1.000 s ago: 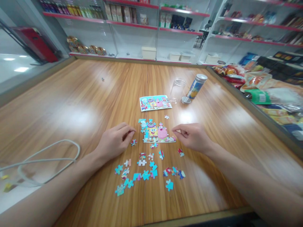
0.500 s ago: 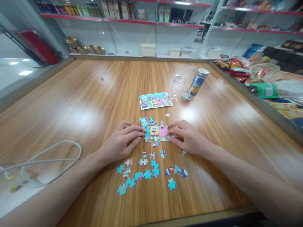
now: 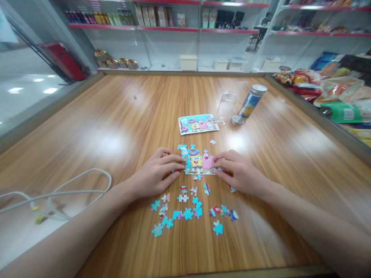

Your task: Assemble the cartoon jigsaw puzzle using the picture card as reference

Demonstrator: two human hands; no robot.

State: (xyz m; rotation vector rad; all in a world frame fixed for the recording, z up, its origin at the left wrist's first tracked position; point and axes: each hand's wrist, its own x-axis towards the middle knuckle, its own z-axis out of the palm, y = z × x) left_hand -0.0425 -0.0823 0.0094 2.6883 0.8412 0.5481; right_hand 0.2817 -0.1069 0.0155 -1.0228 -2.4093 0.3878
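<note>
A partly joined cartoon jigsaw (image 3: 198, 163) lies on the wooden table (image 3: 116, 123) in front of me. My left hand (image 3: 156, 175) rests flat with its fingers stretched against the jigsaw's left edge, holding nothing. On the right edge and lower right corner my right hand (image 3: 242, 174) presses with its fingertips, and nothing shows in it. Several loose pieces (image 3: 188, 213), mostly turquoise, lie scattered between my forearms. One piece (image 3: 232, 189) peeks out under my right hand. A single piece (image 3: 213, 141) lies beyond the jigsaw, below the printed reference picture (image 3: 198, 124).
A clear jar (image 3: 226, 106), a round lid (image 3: 237, 120) and a leaning printed tube (image 3: 252, 101) stand at the back right. A white cable (image 3: 72, 189) loops at the left. Snack bags (image 3: 333, 92) pile past the right edge. Stocked shelves (image 3: 174, 29) line the back.
Both hands moved inward from beside the jigsaw and now press on its left and right edges. My head turned slightly, shifting the scene to the right.
</note>
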